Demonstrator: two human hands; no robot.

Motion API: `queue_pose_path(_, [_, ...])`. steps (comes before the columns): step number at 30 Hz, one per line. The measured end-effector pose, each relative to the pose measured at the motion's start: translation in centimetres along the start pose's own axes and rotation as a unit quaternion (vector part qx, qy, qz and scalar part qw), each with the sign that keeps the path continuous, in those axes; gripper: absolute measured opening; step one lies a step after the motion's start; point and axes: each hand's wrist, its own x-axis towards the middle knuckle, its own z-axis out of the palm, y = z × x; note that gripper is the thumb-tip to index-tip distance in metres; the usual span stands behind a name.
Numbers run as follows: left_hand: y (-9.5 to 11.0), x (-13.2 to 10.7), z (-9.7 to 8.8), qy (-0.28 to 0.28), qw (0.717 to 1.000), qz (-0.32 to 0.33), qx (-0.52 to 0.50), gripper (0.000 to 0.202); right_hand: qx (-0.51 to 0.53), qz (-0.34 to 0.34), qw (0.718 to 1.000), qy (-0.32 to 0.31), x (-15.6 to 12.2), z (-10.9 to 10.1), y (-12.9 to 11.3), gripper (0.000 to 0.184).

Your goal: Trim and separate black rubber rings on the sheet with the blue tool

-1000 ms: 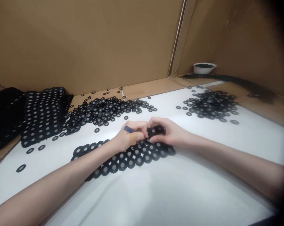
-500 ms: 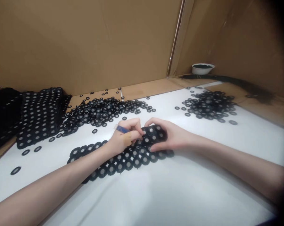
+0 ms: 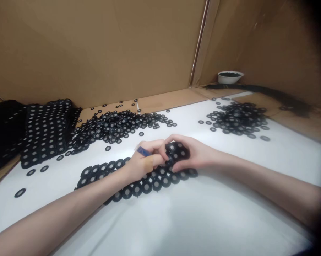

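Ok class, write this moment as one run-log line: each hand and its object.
left hand: holds slim blue object | right hand: grips raised fold of black joined-ring sheet | beneath: white surface

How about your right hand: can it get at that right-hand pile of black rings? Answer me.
Probably yes: the right hand lies near the pile of black rings, only white sheet between, though it must first release the joined rings it grips.

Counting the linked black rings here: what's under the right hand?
The right hand sits over a raised fold of the linked black rings, with more rings below. Those beneath the palm are covered.
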Motion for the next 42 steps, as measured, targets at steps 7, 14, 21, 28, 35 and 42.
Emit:
queue_pose_path(7, [0.1,-0.1,0.0,-0.002,1.000,0.007,-0.002,0.006,-0.001,-0.002,1.000,0.003,0.0,-0.1,0.0,0.056])
queue_pose_path(14, [0.0,-0.2,0.0,-0.018,0.998,0.035,0.055,0.008,-0.006,0.000,1.000,0.004,0.0,0.0,-0.1,0.056])
queue_pose_path(21, [0.3,0.0,-0.1,-0.052,0.996,0.002,0.072,0.010,-0.014,-0.007,1.000,0.003,0.1,0.0,0.1,0.055])
queue_pose_path(28, [0.1,0.3,-0.2,-0.063,0.997,-0.036,0.019,0.009,-0.006,-0.016,1.000,0.000,0.3,-0.1,0.1,0.054])
queue_pose_path(35, [0.1,0.7,-0.3,-0.086,0.995,-0.042,-0.002,0.007,0.003,-0.016,1.000,-0.007,0.1,-0.1,0.2,0.052])
queue_pose_path(42, [0.1,0.8,-0.4,-0.119,0.992,-0.051,0.011,0.007,-0.006,0.000,1.000,-0.007,0.2,0.0,0.2,0.054])
